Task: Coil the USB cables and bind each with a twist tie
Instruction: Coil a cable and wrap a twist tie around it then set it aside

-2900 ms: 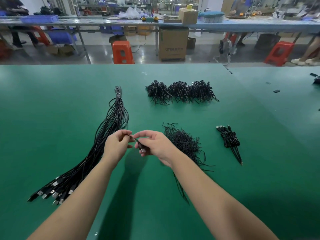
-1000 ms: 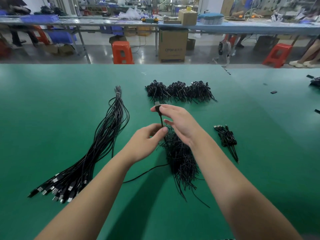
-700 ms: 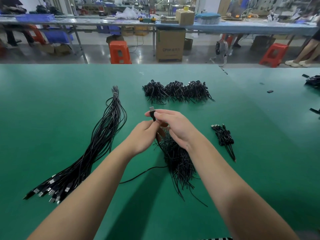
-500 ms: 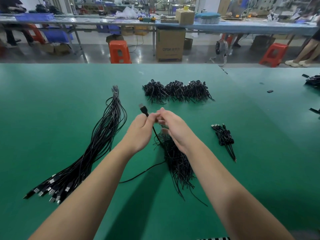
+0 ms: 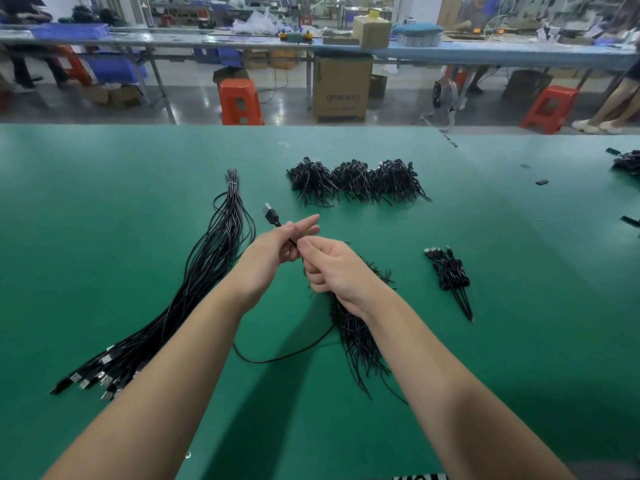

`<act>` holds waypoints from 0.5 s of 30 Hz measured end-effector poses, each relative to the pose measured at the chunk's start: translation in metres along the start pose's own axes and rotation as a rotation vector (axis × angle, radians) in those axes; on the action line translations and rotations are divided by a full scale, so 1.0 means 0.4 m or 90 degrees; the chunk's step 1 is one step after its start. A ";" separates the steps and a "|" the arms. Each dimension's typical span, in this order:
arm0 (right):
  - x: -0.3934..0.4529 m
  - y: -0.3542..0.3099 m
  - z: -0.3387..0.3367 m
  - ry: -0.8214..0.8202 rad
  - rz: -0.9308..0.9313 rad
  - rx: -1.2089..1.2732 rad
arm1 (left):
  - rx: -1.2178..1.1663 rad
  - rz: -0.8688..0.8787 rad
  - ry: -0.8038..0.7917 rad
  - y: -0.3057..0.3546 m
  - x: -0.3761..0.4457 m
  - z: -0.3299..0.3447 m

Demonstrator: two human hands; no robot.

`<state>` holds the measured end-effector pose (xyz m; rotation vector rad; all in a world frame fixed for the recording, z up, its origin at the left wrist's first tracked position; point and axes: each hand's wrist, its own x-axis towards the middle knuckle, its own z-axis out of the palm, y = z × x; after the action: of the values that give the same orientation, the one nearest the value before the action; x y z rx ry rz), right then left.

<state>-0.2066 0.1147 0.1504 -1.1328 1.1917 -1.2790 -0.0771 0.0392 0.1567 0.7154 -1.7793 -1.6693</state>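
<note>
One black USB cable (image 5: pixel 277 357) runs between both hands above the green table (image 5: pixel 104 237). Its plug (image 5: pixel 272 214) sticks up and to the left out of my left hand (image 5: pixel 273 258), which holds the cable just below the plug. My right hand (image 5: pixel 332 268) grips the same cable right beside the left hand, fingers curled. The cable's slack loops on the table under my forearms. A long bundle of uncoiled USB cables (image 5: pixel 194 285) lies at the left. A loose pile of black twist ties (image 5: pixel 356 334) sits under my right wrist.
Three heaps of coiled, tied cables (image 5: pixel 356 180) lie in a row at the back. A small bunch of tied cables (image 5: pixel 450 273) is at the right. More black parts (image 5: pixel 627 161) sit at the far right edge. Beyond the table stand stools, boxes and another workbench.
The plug end has swung from upright to the upper left. My hands have come together on the cable, lower and nearer than one second ago. The slack loop stays on the table.
</note>
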 end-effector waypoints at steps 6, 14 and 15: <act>-0.002 0.009 0.007 0.017 0.023 0.002 | 0.008 -0.015 -0.007 -0.009 -0.010 -0.008; -0.005 0.069 0.055 -0.068 0.116 0.215 | -0.456 0.016 0.115 0.083 0.013 -0.035; -0.005 0.074 0.053 -0.075 0.124 0.268 | -0.474 -0.002 0.059 0.093 0.008 -0.051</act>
<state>-0.1832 0.1155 0.1224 -0.7534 0.8687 -1.2220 -0.0640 0.0253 0.1950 0.4351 -0.9614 -2.0603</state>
